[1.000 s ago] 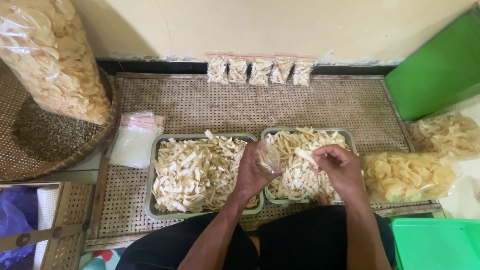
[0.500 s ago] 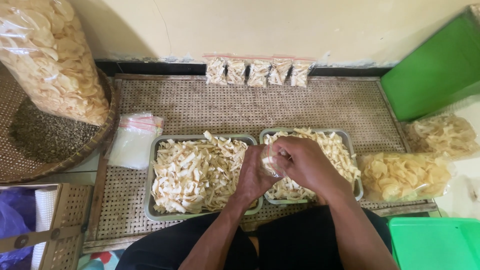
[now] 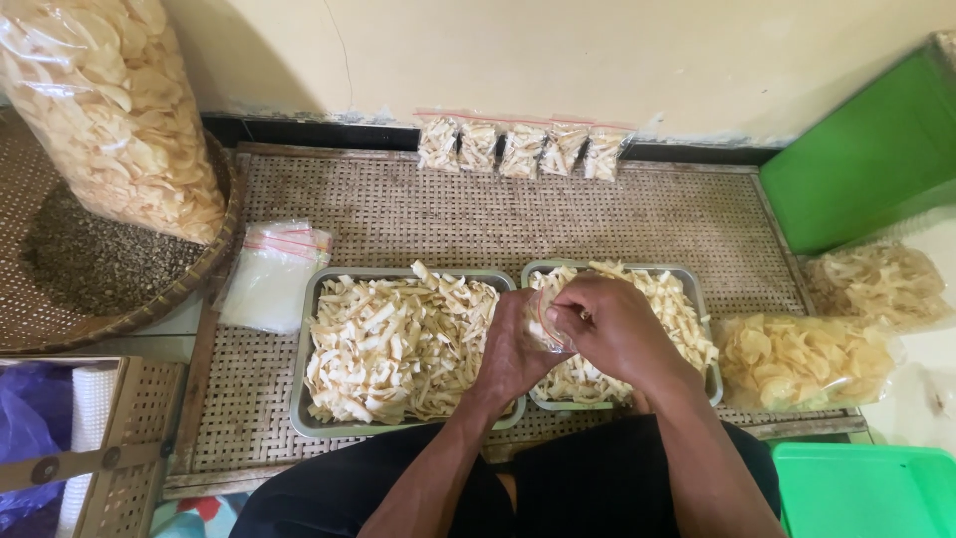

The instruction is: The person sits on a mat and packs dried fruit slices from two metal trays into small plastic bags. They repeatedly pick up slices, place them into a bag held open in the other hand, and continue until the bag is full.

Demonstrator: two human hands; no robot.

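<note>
Over the right tray (image 3: 697, 299): both hands meet.
Left hand (image 3: 513, 349): holds small clear bag (image 3: 545, 324).
Right hand (image 3: 607, 324): fingers pinched at the bag's mouth.

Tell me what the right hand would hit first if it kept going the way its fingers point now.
The right hand points left, fingers curled at the small clear bag that the left hand holds. It would meet that bag first, seemingly already touching it. Beyond lie the left hand and the left tray of chips, though depth is unclear.
</note>
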